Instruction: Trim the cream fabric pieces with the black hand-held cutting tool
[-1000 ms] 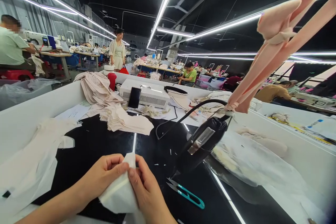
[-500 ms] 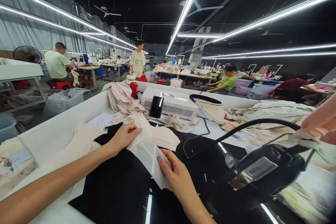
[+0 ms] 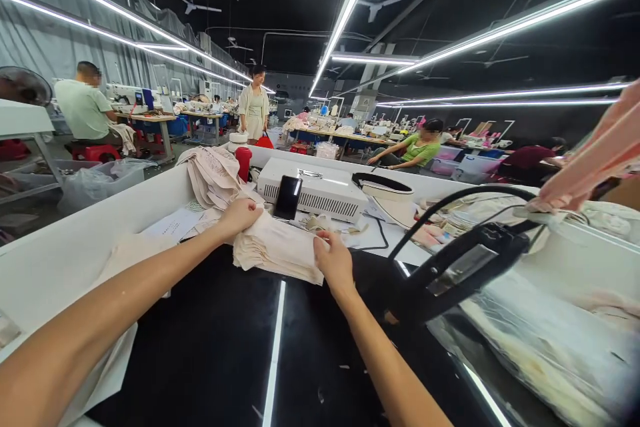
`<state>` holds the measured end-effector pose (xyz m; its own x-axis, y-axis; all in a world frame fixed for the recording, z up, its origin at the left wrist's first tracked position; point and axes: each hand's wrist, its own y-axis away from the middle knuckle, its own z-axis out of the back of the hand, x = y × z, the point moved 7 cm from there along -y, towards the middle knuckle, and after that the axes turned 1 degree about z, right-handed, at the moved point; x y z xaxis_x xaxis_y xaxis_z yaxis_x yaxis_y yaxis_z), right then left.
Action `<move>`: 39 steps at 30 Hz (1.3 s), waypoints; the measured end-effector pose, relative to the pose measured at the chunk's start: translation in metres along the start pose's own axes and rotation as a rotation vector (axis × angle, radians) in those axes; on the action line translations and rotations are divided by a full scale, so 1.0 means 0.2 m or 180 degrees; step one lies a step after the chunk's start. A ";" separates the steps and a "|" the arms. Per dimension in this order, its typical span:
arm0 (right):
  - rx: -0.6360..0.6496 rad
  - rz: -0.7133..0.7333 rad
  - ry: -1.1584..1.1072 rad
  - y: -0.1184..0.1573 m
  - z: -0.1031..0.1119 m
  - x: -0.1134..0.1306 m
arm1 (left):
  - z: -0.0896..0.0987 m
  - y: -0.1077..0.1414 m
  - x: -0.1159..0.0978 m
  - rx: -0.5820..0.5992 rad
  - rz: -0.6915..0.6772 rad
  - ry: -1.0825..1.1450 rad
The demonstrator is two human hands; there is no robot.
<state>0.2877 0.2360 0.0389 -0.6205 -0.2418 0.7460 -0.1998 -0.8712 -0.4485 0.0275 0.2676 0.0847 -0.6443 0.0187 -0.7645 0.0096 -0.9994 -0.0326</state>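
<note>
A layered stack of cream fabric pieces (image 3: 280,248) lies at the far part of the glossy black surface (image 3: 225,347). My left hand (image 3: 241,217) pinches the upper left edge of the stack. At its right end, my right hand (image 3: 334,260) has thumb and fingers closed on the edge. Just beyond the stack a black phone (image 3: 288,197) leans against a white vented box (image 3: 313,187). More cream fabric pieces (image 3: 213,177) are heaped behind my left hand.
A black bag-like object with a looped handle (image 3: 465,267) is at the right, below another person's hand (image 3: 555,197). A red cylinder (image 3: 243,163) and a cream visor (image 3: 387,197) stand behind. Clear plastic bags (image 3: 535,340) lie at the right. Several people are farther back.
Both hands have moved away from me, and the translucent sheet between them no longer shows; they now hold the fabric stack's edges. The view has shifted, and the black object has moved left and up.
</note>
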 end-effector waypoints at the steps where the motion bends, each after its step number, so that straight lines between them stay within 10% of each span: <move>1: 0.0055 -0.0007 0.0097 -0.01 -0.02 -0.01 | 0.00 0.00 0.02 0.0025 0.0012 -0.0076; 13: 0.0329 -0.0083 0.0760 0.10 -0.02 0.04 | -0.05 0.00 0.18 0.0259 0.0205 -0.0189; 26: 0.0434 0.0441 -0.0020 0.33 -0.01 0.22 | 0.21 0.28 0.19 -0.0273 -0.0297 -0.0343; 39: 0.0940 0.0677 -0.0464 0.65 0.10 0.44 | 0.25 0.50 0.24 -0.0343 -0.0518 -0.0665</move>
<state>0.2227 0.0918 0.0564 -0.5060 -0.4699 0.7233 0.1618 -0.8754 -0.4555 -0.0398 0.1664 0.0774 -0.7876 0.1614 -0.5947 -0.0330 -0.9748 -0.2208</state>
